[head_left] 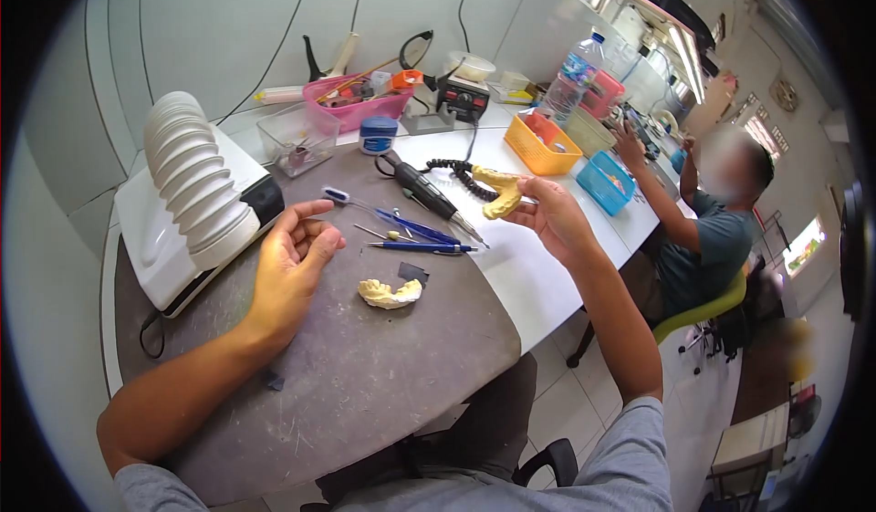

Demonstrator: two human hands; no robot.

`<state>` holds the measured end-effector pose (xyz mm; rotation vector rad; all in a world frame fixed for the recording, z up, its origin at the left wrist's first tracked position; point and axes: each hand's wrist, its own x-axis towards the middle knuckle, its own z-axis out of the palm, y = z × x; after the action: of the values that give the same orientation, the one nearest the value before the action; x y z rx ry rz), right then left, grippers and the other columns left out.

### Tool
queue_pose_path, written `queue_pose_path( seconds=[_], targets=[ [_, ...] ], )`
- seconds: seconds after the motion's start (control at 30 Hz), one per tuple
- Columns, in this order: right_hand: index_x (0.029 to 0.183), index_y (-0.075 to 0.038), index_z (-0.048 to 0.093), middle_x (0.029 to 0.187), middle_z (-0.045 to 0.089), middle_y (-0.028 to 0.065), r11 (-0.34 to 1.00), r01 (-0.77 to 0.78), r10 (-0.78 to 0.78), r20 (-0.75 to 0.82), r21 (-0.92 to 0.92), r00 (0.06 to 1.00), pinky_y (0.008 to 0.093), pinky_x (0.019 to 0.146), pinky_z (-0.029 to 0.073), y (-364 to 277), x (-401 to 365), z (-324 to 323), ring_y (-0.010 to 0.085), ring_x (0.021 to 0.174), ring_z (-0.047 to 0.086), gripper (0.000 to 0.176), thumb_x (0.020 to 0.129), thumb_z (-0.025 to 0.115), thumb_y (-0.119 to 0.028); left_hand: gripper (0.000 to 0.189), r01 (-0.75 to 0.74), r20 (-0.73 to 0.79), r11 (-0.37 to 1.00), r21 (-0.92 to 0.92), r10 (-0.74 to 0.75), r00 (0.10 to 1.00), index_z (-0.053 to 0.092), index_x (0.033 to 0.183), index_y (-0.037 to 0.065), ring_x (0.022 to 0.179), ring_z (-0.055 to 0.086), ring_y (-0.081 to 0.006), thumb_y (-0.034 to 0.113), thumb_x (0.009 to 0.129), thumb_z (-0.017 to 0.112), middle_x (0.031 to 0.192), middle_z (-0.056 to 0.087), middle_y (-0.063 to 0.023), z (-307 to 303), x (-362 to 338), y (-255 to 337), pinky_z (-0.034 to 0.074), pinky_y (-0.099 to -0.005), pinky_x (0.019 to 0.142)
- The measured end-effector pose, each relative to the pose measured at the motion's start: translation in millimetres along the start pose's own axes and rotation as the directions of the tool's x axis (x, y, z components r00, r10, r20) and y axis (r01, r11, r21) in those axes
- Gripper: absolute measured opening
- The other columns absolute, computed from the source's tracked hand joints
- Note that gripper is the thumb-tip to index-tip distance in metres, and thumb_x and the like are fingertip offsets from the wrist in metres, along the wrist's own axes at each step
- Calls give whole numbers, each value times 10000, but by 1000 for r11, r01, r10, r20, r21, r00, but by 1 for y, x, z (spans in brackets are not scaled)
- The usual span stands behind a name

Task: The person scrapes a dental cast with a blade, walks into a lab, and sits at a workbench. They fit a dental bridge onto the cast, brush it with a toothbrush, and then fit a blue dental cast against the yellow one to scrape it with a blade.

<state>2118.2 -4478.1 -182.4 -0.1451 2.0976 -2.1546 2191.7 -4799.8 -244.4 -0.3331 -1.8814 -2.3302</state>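
Observation:
A yellowish plaster dental cast is pinched between the fingers of my right hand, raised above the white part of the bench. My left hand hovers over the grey work surface, fingers loosely curled and apart, with nothing in it. Between the hands, a second dental cast, cream coloured and horseshoe shaped, lies on the bench beside a small dark square piece. Behind it rest a blue pen-like tool, blue tweezers or dividers and a black handpiece with a coiled cord.
A white machine with a ribbed hose stands at left. Along the wall sit a clear box, a pink basket, a blue jar and a control unit. Orange and blue baskets stand at right. A co-worker sits beyond.

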Motion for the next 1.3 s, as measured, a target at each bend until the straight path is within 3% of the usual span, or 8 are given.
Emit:
queue_pose_path(
  seconds=[0.3, 0.63, 0.87, 0.93, 1.0, 1.1, 1.27, 1.3],
  targets=[
    [1081, 52, 636, 923, 656, 100, 939, -31, -54, -236, -341, 970, 235, 680, 537, 36, -11, -79, 124, 706, 627, 272, 917, 573, -156, 263, 8, 45, 992, 129, -14, 999, 524, 1178, 16, 913, 558, -86, 131, 944, 560, 941, 571, -18, 1, -2, 3, 440, -245, 877],
    [1034, -20, 695, 844, 678, 19, 727, 7, -233, -237, -687, 943, 206, 564, 476, 44, -2, -88, 50, 665, 563, 248, 887, 647, -213, 184, -23, 73, 945, 327, -1, 997, 571, 1104, -12, 905, 566, -95, 80, 948, 539, 957, 594, -43, 9, -8, 12, 443, -226, 838],
    [929, 6, 695, 726, 673, 61, 781, 185, -439, -315, -596, 841, 237, 547, 490, 41, -42, -123, 98, 587, 611, 228, 902, 629, -211, 150, -150, 116, 868, 473, 107, 987, 608, 1042, -21, 880, 563, -102, 55, 949, 519, 926, 596, -37, 16, -19, 21, 432, -230, 826],
    [885, 1, 682, 650, 631, 32, 747, 174, -453, -301, -641, 839, 221, 488, 450, 43, -57, -143, 73, 511, 560, 210, 916, 614, -195, 141, -186, 192, 810, 557, 92, 977, 641, 988, -15, 848, 565, -112, 33, 938, 519, 897, 603, -50, 21, -31, 35, 436, -233, 801],
    [870, 1, 668, 603, 598, 11, 586, 6, -458, -325, -811, 827, 208, 453, 415, 44, -69, -162, 55, 482, 526, 193, 917, 615, -179, 146, -288, 284, 651, 703, 114, 952, 668, 949, 3, 844, 609, -207, 80, 910, 551, 877, 624, -101, 26, -47, 58, 456, -347, 875],
    [855, 4, 657, 635, 599, 23, 713, 103, -507, -409, -693, 759, 217, 459, 421, 39, -69, -175, 63, 490, 535, 196, 910, 626, -181, 192, -393, 395, 468, 791, 98, 913, 668, 957, 19, 851, 633, -299, 172, 891, 572, 879, 635, -131, 38, -80, 81, 427, -485, 951],
    [871, -8, 667, 769, 648, 68, 687, 154, -555, -377, -710, 741, 256, 532, 487, 8, -31, -189, 96, 560, 585, 154, 896, 633, -157, 230, -308, 306, 190, 932, 43, 951, 615, 992, -8, 814, 600, -316, 158, 906, 480, 923, 591, -187, 77, -137, 68, 409, -557, 975],
    [878, -9, 670, 792, 666, 81, 571, 185, -615, -268, -800, 742, 278, 588, 505, 2, -14, -194, 132, 608, 614, 140, 887, 633, -144, 230, -305, 302, 188, 933, 44, 952, 615, 992, -8, 814, 600, -316, 158, 906, 480, 923, 591, -187, 78, -140, 67, 409, -557, 975]
  ],
)
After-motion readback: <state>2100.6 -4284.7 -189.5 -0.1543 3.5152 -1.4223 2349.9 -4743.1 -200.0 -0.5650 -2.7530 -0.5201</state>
